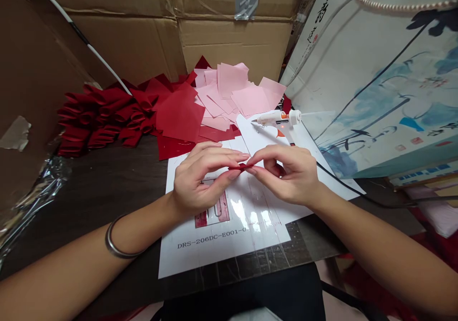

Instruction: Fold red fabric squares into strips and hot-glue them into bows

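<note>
Between my two hands, above the white printed sheets point(229, 254), is a small folded red piece point(242, 167). My left hand point(207, 170) pinches its left end between thumb and fingers. The thumb and index finger of my right hand point(288, 170) close on its right end. Just behind my right hand a white glue gun point(275, 118) with orange parts rests on white paper. Red squares point(182, 113) and pink squares point(250, 99) lie in overlapping piles beyond my hands.
Folded red pieces point(103, 116) are heaped at the back left. Cardboard point(232, 44) stands behind the piles, and a painted panel point(386, 92) leans at the right. A dark cable point(343, 187) crosses the right side; crinkled clear plastic point(36, 192) lies left.
</note>
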{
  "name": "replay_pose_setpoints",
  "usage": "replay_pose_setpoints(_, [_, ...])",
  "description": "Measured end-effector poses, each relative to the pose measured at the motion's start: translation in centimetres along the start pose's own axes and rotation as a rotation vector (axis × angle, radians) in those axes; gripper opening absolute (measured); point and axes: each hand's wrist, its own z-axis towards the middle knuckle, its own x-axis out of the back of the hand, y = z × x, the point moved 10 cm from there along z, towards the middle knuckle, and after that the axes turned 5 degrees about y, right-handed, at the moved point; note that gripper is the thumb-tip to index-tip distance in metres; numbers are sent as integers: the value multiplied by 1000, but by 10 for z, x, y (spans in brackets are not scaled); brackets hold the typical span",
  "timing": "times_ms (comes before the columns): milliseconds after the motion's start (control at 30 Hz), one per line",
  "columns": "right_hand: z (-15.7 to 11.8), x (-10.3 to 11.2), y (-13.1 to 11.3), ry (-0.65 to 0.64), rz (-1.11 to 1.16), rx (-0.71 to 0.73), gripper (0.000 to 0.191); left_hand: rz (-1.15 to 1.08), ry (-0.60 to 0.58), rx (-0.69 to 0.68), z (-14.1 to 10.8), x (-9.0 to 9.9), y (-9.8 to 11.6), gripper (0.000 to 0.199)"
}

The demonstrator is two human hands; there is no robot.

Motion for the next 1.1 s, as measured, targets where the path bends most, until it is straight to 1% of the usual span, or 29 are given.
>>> replay_pose_setpoints(100, [0, -3, -3, -14, -6, 15, 8, 3, -25, 4, 0, -2, -1, 20])
replay_pose_setpoints(267, [-1, -4, -6, -20, 14, 36, 11, -11, -25, -7, -1, -3, 1, 22])
replay_pose_setpoints(467, [-3, -5, -3, -38, -3, 19, 8, 2, -24, 0, 0, -3, 2, 18])
replay_pose_setpoints(633, [-2, -5, -5, -35, 7, 26, 10, 1, -21, -19, 0, -2, 3, 20])
replay_pose_setpoints(1100, [-2, -7, -6, -55, 53, 1, 9, 6, -27, -15, -2, -3, 0, 21])
